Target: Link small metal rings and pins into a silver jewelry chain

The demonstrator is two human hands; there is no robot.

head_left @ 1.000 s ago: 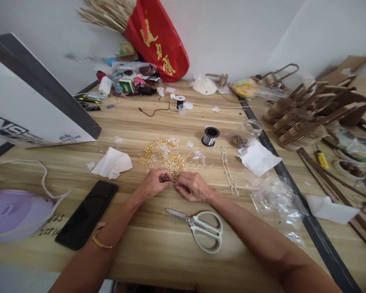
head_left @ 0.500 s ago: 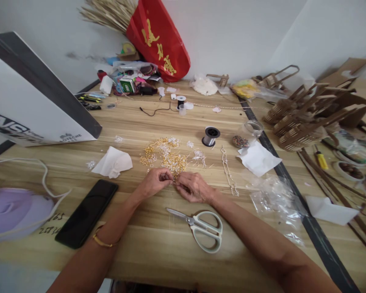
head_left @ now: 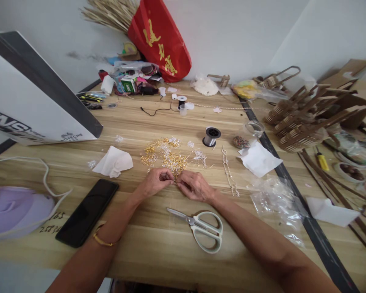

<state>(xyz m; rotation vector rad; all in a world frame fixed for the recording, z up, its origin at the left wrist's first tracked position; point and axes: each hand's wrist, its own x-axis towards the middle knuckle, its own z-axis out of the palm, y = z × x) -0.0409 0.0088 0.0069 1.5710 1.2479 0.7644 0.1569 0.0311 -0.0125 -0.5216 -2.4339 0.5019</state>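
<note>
My left hand (head_left: 155, 182) and my right hand (head_left: 194, 186) rest on the wooden table (head_left: 158, 244), fingertips meeting at the near edge of a heap of small gold and silver beads and findings (head_left: 164, 154). Both hands are closed in a pinch; what they pinch is too small to name. Just in front of my right wrist lie pale green-handled scissors (head_left: 203, 228). A beaded strand (head_left: 229, 175) lies to the right of my right hand. A spool of clear thread (head_left: 211, 136) stands beyond the heap.
A black phone (head_left: 87, 211) and a crumpled white tissue (head_left: 114, 162) lie left. A lilac bag (head_left: 15, 211) and a white box (head_left: 24, 93) are farther left. Clear plastic bags (head_left: 274, 199), white paper (head_left: 258, 159), a small jar (head_left: 252, 129) and wooden baskets (head_left: 308, 118) are right. Clutter and a red bag (head_left: 160, 38) line the back.
Both hands stay pinched together at the bead heap, barely moving; the view has drifted slightly.
</note>
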